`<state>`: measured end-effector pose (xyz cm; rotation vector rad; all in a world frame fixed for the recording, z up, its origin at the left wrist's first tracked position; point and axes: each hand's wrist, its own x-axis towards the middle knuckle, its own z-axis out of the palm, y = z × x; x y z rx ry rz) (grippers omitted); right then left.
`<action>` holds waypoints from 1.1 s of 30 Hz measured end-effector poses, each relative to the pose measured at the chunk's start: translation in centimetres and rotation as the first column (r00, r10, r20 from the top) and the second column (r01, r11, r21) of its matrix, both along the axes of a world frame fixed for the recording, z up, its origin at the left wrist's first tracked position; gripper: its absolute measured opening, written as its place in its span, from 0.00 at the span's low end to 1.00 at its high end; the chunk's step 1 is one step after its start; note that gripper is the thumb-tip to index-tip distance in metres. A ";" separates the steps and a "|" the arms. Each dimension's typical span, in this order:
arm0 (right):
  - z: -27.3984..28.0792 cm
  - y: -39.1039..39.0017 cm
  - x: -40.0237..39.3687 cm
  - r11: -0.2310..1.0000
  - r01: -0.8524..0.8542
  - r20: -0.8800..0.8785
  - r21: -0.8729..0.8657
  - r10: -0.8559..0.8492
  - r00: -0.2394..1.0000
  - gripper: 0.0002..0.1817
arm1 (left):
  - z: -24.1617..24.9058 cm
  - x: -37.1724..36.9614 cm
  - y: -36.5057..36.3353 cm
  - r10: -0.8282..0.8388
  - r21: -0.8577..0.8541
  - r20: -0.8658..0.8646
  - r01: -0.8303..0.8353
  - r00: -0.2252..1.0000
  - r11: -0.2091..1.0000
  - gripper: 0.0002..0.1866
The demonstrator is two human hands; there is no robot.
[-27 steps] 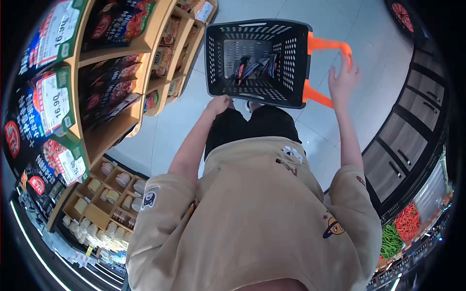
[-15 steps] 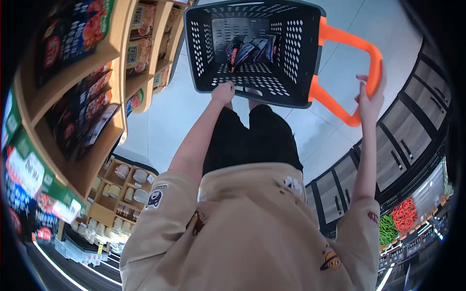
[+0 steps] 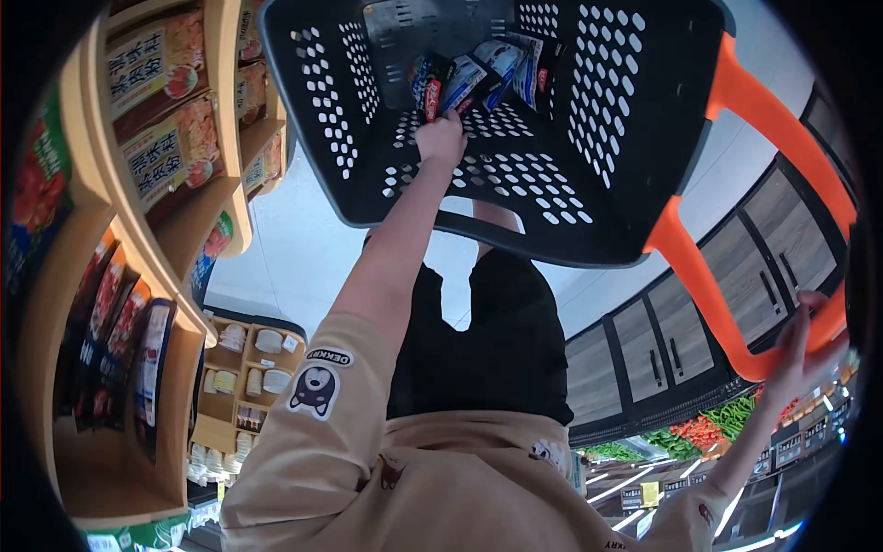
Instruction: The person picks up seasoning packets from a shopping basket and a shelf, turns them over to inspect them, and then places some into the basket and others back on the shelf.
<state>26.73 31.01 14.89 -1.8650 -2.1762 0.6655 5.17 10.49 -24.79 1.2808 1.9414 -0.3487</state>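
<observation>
A black perforated shopping basket [image 3: 602,193] tilts with its mouth toward me. Inside, several shiny printed packets [image 3: 501,69] in blue, white and black lean together on its floor. My left hand [image 3: 441,140] reaches over the near rim into the basket. Its fingers are closed at the lower end of a dark packet with a red label [image 3: 430,92]; the fingertips are partly hidden. My right hand [image 3: 802,354] is wrapped round the basket's orange handle [image 3: 694,276] at the far right, near the blurred edge of view.
Wooden shelves [image 3: 179,212] with seasoning packets [image 3: 166,152] rise close on my left. Cubbies of stacked pale goods [image 3: 244,368] stand at lower left. Dark cabinets [image 3: 681,340] with handles line the right, with red and green peppers [image 3: 708,428] above them. Pale floor tiles [image 3: 294,248] show below.
My left hand has moved from the basket's near rim inward to the packets. The basket appears larger and closer, and my right hand with the handle has shifted right and lower in view.
</observation>
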 end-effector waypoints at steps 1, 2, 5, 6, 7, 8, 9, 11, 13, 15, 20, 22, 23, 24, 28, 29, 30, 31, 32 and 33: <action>0.4 0.2 0.9 0.998 -0.014 0.035 -0.064 0.016 0.999 0.17 | -1.3 0.2 -0.1 -0.064 -0.034 -0.010 0.064 0.998 0.997 0.13; 0.2 0.1 1.0 0.998 -0.010 0.039 -0.061 0.012 0.999 0.17 | -2.4 0.5 -0.2 -0.128 -0.066 -0.019 0.126 0.992 0.990 0.09; 0.1 -0.1 0.5 1.000 -0.017 0.006 0.017 0.017 1.000 0.30 | -1.9 0.2 0.0 -0.077 -0.020 0.007 0.077 0.997 0.997 0.04; 0.1 -0.2 0.3 1.000 -0.007 0.012 -0.004 0.007 1.000 0.31 | -1.4 -0.2 -0.1 -0.041 0.027 0.042 0.040 0.998 0.999 0.06; 0.2 -0.2 0.2 1.000 0.000 0.015 -0.022 0.000 1.000 0.31 | -1.0 -0.7 -0.1 0.019 0.096 0.071 -0.026 0.997 0.995 0.06; 0.3 -0.1 0.2 0.999 -0.040 0.050 -0.012 0.040 0.998 0.32 | -0.5 -0.9 0.2 0.022 0.108 0.063 -0.029 0.998 0.994 0.06; 0.3 -0.2 -0.2 1.000 -0.003 -0.008 -0.020 0.003 1.000 0.32 | 0.9 -1.4 0.8 0.032 0.152 0.095 -0.046 0.995 0.987 0.07; 0.5 -0.5 -1.6 0.999 0.031 -0.068 -0.042 -0.034 0.997 0.32 | 3.6 -2.4 1.3 0.053 0.282 0.166 -0.099 0.985 0.954 0.11; 0.9 -0.5 -1.8 0.997 0.049 -0.093 -0.059 -0.054 0.994 0.33 | 7.3 -2.9 1.7 0.084 0.354 0.214 -0.157 0.973 0.922 0.11; 1.8 -0.8 -2.8 0.993 0.083 -0.119 -0.088 -0.093 0.988 0.33 | 11.5 -3.1 1.5 0.162 0.438 0.317 -0.295 0.935 0.849 0.11; 4.2 -1.0 -2.4 0.974 0.129 -0.189 -0.188 -0.165 0.968 0.35 | 22.0 -3.9 0.7 0.391 0.295 0.743 -0.789 0.544 0.539 0.14; 5.0 -1.4 -2.2 0.973 0.114 -0.211 -0.203 -0.157 0.965 0.36 | 25.8 -3.9 0.1 0.363 0.238 0.828 -0.854 0.428 0.463 0.14; 5.4 -1.4 -2.3 0.972 0.112 -0.262 -0.208 -0.166 0.951 0.38 | 28.4 -4.2 0.2 0.348 0.209 0.847 -0.853 0.402 0.478 0.11; 5.8 -1.4 -2.4 0.974 0.097 -0.294 -0.206 -0.156 0.943 0.38 | 32.3 -4.5 0.7 0.332 0.185 0.864 -0.851 0.379 0.492 0.10; 6.4 -2.5 -1.1 0.975 0.036 -0.374 -0.219 -0.118 0.920 0.39 | 41.4 -3.2 0.8 0.225 0.156 0.940 -0.909 0.257 0.386 0.09; 6.6 -2.8 -1.2 0.979 0.012 -0.401 -0.202 -0.094 0.911 0.39 | 43.4 -3.0 0.4 0.239 0.121 0.947 -0.929 0.213 0.349 0.09; 6.7 -3.2 -1.2 0.975 0.017 -0.428 -0.221 -0.113 0.897 0.40 | 45.6 -2.7 0.3 0.251 0.087 0.953 -0.948 0.169 0.308 0.08; 6.3 -3.8 -1.4 0.971 0.013 -0.460 -0.240 -0.126 0.879 0.40 | 46.5 -2.7 -0.1 0.190 0.091 0.972 -0.969 0.136 0.230 0.09; 5.7 -4.3 -1.2 0.974 -0.025 -0.486 -0.226 -0.091 0.869 0.40 | 47.7 -2.3 -0.6 0.154 0.059 0.985 -0.987 0.082 0.150 0.06; 4.7 -4.7 -0.9 0.989 -0.034 -0.521 -0.143 -0.046 0.852 0.40 | 48.7 -2.3 -1.3 0.139 0.085 0.985 -0.988 0.103 0.130 0.05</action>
